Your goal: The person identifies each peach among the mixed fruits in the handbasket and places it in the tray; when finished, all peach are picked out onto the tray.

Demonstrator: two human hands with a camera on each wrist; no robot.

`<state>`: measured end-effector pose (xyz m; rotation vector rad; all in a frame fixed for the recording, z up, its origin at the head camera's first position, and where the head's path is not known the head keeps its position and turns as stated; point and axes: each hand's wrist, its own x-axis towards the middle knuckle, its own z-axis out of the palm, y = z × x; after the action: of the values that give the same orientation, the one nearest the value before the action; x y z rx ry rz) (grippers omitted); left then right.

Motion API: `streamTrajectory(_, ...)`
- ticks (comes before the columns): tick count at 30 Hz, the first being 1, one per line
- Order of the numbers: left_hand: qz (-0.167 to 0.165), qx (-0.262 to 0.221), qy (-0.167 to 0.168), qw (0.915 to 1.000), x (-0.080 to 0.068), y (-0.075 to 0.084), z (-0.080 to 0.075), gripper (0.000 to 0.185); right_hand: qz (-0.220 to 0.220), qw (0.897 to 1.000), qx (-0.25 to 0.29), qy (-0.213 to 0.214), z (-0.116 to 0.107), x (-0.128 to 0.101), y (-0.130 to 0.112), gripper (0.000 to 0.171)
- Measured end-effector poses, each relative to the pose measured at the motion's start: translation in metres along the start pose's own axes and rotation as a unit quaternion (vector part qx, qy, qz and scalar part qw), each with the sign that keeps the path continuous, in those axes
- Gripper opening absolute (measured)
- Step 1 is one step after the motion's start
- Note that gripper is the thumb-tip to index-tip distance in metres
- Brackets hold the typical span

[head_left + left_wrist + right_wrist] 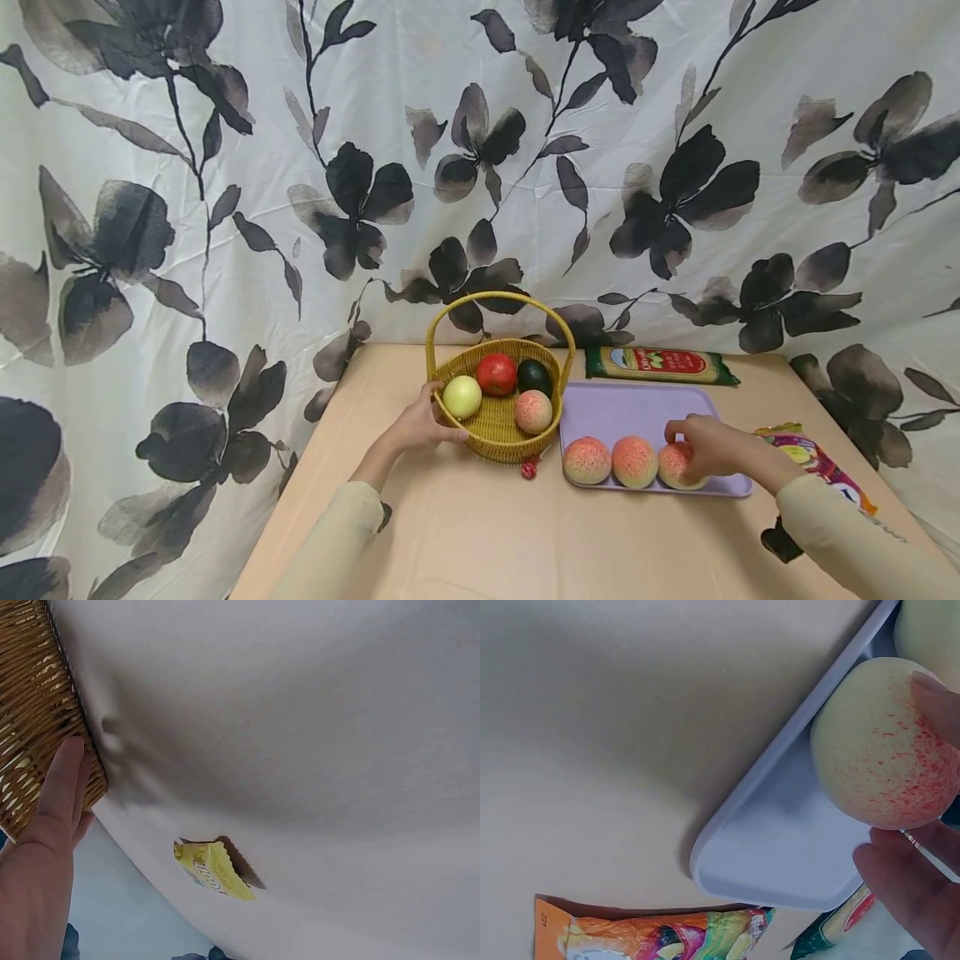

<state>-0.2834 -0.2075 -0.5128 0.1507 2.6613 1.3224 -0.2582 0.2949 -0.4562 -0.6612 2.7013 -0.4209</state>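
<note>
A yellow wicker basket (pixel 504 440) with a hoop handle stands mid-table and holds a pale apple (pixel 462 397), a red fruit (pixel 497 373), a dark avocado (pixel 535 377) and a peach (pixel 533 411). My left hand (pixel 431 417) rests against the basket's left wall, and the left wrist view shows its fingers (pixel 61 784) straight along the wicker (pixel 30 712). To the right lies a lilac tray (pixel 637 404) with three peaches in a row along its front edge. My right hand (pixel 686 442) grips the rightmost peach (pixel 881 746), which sits on the tray (pixel 780 855).
A green and red packet (pixel 660 364) lies behind the tray. A colourful snack bag (pixel 813 462) lies right of it. A small red sweet (pixel 529 470) lies before the basket, and a yellow wrapped sweet (pixel 214 871) lies near the table's edge. A flowered cloth hangs behind.
</note>
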Motion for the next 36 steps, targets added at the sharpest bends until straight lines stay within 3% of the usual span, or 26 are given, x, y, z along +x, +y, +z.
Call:
streamTrajectory(8,0.001,-0.004,0.001,1.0,0.0,0.001,0.0,0.119,0.0,1.0,-0.007,-0.001,-0.005,0.0,-0.003,0.056)
streamTrajectory(13,0.003,-0.006,0.0,1.0,0.0,0.001,0.001,0.119,0.01,1.0,-0.013,-0.004,-0.023,0.003,-0.012,0.056)
streamTrajectory(17,0.001,-0.006,-0.002,1.0,0.0,0.001,0.0,0.119,-0.011,1.0,-0.026,0.011,-0.039,0.012,-0.026,0.056)
streamTrajectory(21,0.0,-0.007,-0.004,1.0,-0.001,0.0,0.0,0.119,-0.042,0.999,-0.025,0.016,-0.054,0.029,-0.055,0.06)
streamTrajectory(26,0.001,-0.011,0.0,0.9999,-0.001,-0.003,-0.001,0.12,-0.067,0.997,-0.037,-0.012,-0.067,0.062,-0.107,0.056)
streamTrajectory(31,0.005,-0.019,-0.001,0.9998,0.001,-0.004,-0.001,0.122,-0.09,0.993,-0.067,-0.032,-0.067,0.098,-0.149,0.054)
streamTrajectory(36,0.001,-0.019,-0.002,0.9998,0.0,-0.002,0.0,0.122,-0.08,0.99,-0.105,-0.055,-0.056,0.13,-0.181,0.049)
